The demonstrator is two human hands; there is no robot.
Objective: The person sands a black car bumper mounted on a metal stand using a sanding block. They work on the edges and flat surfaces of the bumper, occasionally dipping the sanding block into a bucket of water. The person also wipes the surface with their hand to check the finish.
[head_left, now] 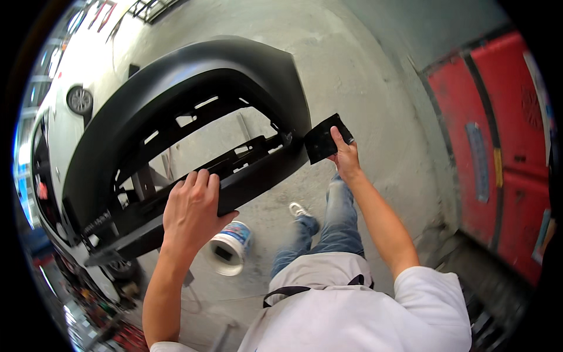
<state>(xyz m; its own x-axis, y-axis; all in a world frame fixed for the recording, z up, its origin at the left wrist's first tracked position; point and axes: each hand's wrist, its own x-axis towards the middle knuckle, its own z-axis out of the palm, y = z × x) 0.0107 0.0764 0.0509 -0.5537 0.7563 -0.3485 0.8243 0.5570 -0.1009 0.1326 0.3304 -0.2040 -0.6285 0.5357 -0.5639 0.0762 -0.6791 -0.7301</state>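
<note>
A black car bumper with a large central opening and several slots fills the left and middle of the view. My left hand is wrapped over its near lower bar, thumb on my side and fingers over the far side. At the bumper's right end, my right hand pinches a square black sheet that looks like sandpaper, thumb on top and the other fingers beneath. The sheet's left edge lies close to the bumper's corner; whether they touch I cannot tell.
Below the bumper stands a white bucket with a dark block-like thing inside. A white car is at the far left. Red cabinets line the right side. My legs and a white shoe are on the grey concrete floor.
</note>
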